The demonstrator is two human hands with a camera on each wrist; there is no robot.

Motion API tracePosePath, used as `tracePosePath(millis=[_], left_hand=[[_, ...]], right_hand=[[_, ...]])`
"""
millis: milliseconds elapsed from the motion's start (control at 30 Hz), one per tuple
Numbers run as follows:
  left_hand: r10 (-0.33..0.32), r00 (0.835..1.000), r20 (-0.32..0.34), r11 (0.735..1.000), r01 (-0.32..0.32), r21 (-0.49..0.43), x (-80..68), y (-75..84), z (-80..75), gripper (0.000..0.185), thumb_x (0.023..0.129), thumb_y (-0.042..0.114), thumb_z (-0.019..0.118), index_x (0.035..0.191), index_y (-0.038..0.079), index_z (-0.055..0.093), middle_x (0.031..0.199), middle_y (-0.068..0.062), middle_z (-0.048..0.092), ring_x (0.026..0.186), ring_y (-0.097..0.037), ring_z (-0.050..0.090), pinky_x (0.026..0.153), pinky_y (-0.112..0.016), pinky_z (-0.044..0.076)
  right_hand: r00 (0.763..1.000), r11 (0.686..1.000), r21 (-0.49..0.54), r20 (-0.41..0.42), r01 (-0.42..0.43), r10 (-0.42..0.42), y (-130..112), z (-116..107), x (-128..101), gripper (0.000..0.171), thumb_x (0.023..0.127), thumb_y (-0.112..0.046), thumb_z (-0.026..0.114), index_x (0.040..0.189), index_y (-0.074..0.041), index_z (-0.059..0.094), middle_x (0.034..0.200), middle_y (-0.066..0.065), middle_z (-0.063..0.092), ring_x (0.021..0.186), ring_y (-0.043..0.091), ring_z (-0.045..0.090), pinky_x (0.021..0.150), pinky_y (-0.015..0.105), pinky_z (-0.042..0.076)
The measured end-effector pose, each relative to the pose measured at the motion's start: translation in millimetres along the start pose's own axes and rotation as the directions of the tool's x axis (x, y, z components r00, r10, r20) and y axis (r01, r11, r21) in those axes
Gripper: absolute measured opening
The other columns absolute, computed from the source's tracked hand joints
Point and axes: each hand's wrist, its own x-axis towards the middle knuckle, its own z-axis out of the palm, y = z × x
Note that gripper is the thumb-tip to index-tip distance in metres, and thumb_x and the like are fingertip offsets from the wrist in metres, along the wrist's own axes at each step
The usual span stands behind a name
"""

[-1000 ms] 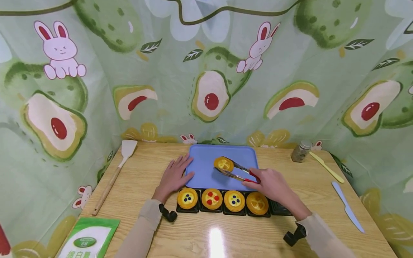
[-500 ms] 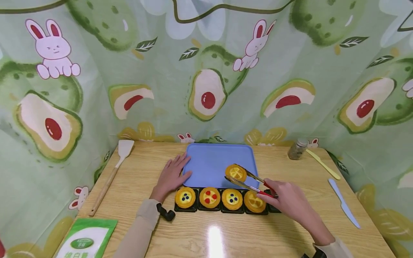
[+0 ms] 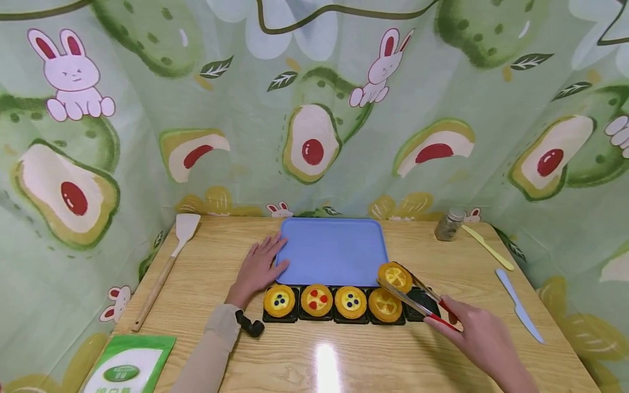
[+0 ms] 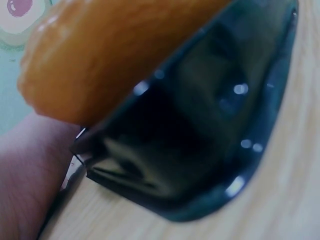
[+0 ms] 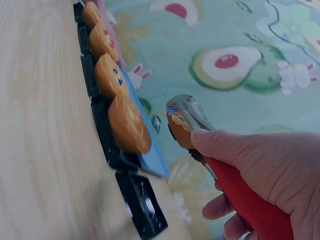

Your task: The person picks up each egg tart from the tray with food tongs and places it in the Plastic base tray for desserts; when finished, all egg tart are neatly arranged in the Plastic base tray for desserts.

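Note:
My right hand [image 3: 474, 334] grips red-handled metal tongs [image 3: 426, 302] that pinch a yellow tart [image 3: 395, 275]. The tart hangs just above an empty black cup [image 3: 421, 301] at the right end of a row. Left of it stand several black cups [image 3: 297, 316], each with a tart [image 3: 385, 304] in it. Behind the row lies a blue tray [image 3: 331, 251]. My left hand [image 3: 257, 266] lies flat on the table, fingers touching the tray's left edge. The right wrist view shows the hand [image 5: 265, 170], tongs [image 5: 245, 200], held tart [image 5: 180, 131] and empty cup [image 5: 142, 205]. The left wrist view is filled by a tart [image 4: 115, 55] in its cup [image 4: 200, 140].
A wooden spatula [image 3: 167, 267] lies at the far left and a green packet [image 3: 128, 365] at the near left corner. A spice jar [image 3: 448, 224], a yellow knife [image 3: 488, 248] and a blue knife [image 3: 518, 305] lie on the right. Patterned curtains close in the table.
My right hand has carried the tart in the tongs from the middle of the tray rightward and nearer, to above the empty end cup. The left hand has stayed put.

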Motion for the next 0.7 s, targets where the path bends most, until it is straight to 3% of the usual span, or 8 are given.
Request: tracePosePath(millis=[267, 433, 567, 700], left_hand=[[-0.008, 1.0, 0.002, 1.0, 0.008, 0.006, -0.2, -3.1, 1.3, 0.072, 0.105, 0.059, 0.047, 0.166, 0.022, 0.033, 0.173, -0.002, 0.024, 0.159, -0.033, 0.021, 0.127, -0.059, 0.014], [-0.014, 1.0, 0.008, 1.0, 0.014, 0.006, 0.1, -2.7, 2.0, 0.072, 0.106, 0.06, 0.045, 0.166, 0.023, 0.032, 0.173, -0.001, 0.023, 0.16, -0.032, 0.021, 0.127, -0.059, 0.014], [-0.017, 1.0, 0.011, 1.0, 0.017, 0.004, -0.3, -1.5, 1.4, 0.071, 0.106, 0.059, 0.045, 0.166, 0.024, 0.032, 0.173, -0.001, 0.023, 0.16, -0.032, 0.021, 0.127, -0.059, 0.013], [-0.015, 1.0, 0.008, 1.0, 0.015, -0.002, -1.3, -0.1, -0.4, 0.071, 0.106, 0.058, 0.046, 0.166, 0.023, 0.032, 0.173, -0.001, 0.023, 0.159, -0.033, 0.021, 0.127, -0.059, 0.014]], right_hand=[[0.981, 0.987, -0.017, 0.103, -0.16, 0.161, 14.6, -4.4, -25.1, 0.037, 0.086, -0.05, 0.083, 0.093, -0.016, 0.069, 0.064, -0.011, 0.045, 0.05, 0.009, 0.034, 0.045, 0.025, 0.023], [0.982, 0.986, -0.036, 0.087, -0.163, 0.166, 23.0, 0.4, -39.8, 0.039, 0.084, -0.048, 0.085, 0.079, -0.022, 0.055, 0.061, -0.012, 0.041, 0.047, 0.008, 0.032, 0.045, 0.025, 0.022], [0.982, 0.983, -0.039, 0.063, -0.177, 0.179, 30.0, 5.3, -50.2, 0.038, 0.083, -0.047, 0.086, 0.081, -0.02, 0.059, 0.06, -0.012, 0.039, 0.047, 0.008, 0.031, 0.045, 0.025, 0.021], [0.963, 0.973, -0.04, 0.141, -0.225, 0.229, 34.5, 6.6, -53.9, 0.039, 0.086, -0.051, 0.083, 0.085, -0.018, 0.061, 0.061, -0.009, 0.041, 0.048, 0.012, 0.035, 0.046, 0.027, 0.022]])
